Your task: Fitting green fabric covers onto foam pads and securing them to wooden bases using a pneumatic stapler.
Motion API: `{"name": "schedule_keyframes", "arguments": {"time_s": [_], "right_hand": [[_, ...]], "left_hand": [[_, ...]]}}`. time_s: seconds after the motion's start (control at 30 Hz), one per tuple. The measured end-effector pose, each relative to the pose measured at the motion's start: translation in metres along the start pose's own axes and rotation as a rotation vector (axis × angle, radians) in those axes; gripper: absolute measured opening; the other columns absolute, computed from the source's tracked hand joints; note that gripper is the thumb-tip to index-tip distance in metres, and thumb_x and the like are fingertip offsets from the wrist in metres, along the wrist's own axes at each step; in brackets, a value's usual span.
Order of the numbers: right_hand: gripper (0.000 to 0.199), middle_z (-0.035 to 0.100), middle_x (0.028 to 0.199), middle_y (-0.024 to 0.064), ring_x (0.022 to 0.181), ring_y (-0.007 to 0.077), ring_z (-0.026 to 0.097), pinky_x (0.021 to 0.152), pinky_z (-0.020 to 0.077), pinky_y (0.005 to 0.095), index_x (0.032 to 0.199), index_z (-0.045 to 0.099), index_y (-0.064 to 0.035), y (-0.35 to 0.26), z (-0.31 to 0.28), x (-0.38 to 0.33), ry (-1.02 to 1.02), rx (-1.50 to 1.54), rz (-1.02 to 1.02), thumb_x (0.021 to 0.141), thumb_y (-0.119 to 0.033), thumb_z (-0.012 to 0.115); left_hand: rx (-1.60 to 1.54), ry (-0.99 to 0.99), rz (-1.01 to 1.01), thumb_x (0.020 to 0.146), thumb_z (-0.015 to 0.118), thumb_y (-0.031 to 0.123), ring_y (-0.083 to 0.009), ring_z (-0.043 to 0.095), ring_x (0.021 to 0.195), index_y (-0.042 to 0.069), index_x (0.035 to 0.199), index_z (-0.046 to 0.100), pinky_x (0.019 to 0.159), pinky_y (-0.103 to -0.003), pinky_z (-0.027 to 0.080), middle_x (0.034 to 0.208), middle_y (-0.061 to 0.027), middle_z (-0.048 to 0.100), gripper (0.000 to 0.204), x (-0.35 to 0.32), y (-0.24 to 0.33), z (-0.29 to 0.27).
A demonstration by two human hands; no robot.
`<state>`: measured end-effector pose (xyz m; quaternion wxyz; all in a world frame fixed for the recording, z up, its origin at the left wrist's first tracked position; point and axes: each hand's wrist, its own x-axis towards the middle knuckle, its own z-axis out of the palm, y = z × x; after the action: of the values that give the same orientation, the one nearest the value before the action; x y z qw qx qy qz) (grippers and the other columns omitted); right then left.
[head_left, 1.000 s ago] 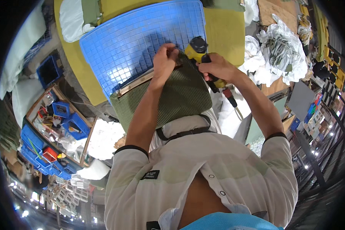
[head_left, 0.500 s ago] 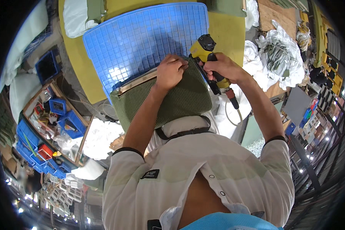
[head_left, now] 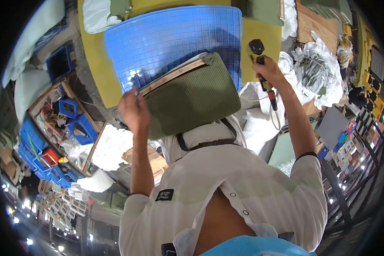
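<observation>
A green ribbed upholstered cushion (head_left: pixel 196 96) leans over the near side of a blue gridded plastic crate (head_left: pixel 175 40). A bare wooden strip (head_left: pixel 173 77) runs along the cushion's far edge, with fabric folded at its right end. My left hand (head_left: pixel 134 112) is at the cushion's left corner, fingers closed around the edge and slightly blurred. My right hand (head_left: pixel 267 70) grips the handle of a yellow and black air staple gun (head_left: pixel 263 81), held up to the right of the crate and apart from the cushion. A hose hangs from its red coupling.
The crate stands on a yellow-green tabletop (head_left: pixel 100 81). White plastic wrapping (head_left: pixel 315 68) is heaped to the right. On the left, a wooden-framed tray (head_left: pixel 99 147) holds blue bins and small parts. More green pieces (head_left: pixel 262 10) lie at the table's far right.
My left hand has moved from the fabric fold at the strip's right end to the cushion's left corner. My right hand has drawn the staple gun away rightward, off the cushion.
</observation>
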<state>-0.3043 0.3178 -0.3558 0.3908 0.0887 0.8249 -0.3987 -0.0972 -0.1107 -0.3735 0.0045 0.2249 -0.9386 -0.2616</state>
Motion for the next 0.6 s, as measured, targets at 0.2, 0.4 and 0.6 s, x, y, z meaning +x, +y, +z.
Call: {"name": "schedule_keyframes", "arguments": {"time_s": [0.2,0.4,0.6], "right_hand": [[0.032,0.06,0.071,0.0062,0.061,0.0173,0.059,0.058,0.0491,0.0339,0.093,0.06,-0.0003,0.083,0.0,0.054,0.197,-0.209,0.268,0.08,-0.029,0.066],[0.047,0.068,0.12,0.0148,0.113,0.0258,0.063,0.099,0.0475,0.0372,0.133,0.059,-0.0011,0.088,0.075,0.001,0.211,-0.022,-0.273,0.097,-0.03,0.059],[0.058,0.062,0.128,0.009,0.124,0.0224,0.055,0.103,0.0431,0.0319,0.145,0.049,-0.0005,-0.024,0.082,-0.062,0.07,0.474,-0.204,0.106,-0.043,0.044]], "left_hand": [[-0.689,-0.591,-0.855,0.098,0.039,0.07,-0.0307,0.048,0.133,0.002,0.154,0.03,0.102,-0.047,0.046,0.148,-0.0175,0.046,0.088,-0.07,-0.055,-0.04],[-0.823,-0.433,-0.685,0.096,0.042,0.071,-0.0269,0.057,0.119,-0.004,0.146,0.038,0.086,-0.041,0.056,0.134,-0.0196,0.054,0.09,-0.059,-0.037,-0.025],[-0.821,-0.617,-0.88,0.102,0.038,0.061,-0.0166,0.063,0.093,0.005,0.134,0.053,0.07,-0.032,0.055,0.115,-0.0074,0.064,0.067,0.016,-0.018,-0.079]]}}
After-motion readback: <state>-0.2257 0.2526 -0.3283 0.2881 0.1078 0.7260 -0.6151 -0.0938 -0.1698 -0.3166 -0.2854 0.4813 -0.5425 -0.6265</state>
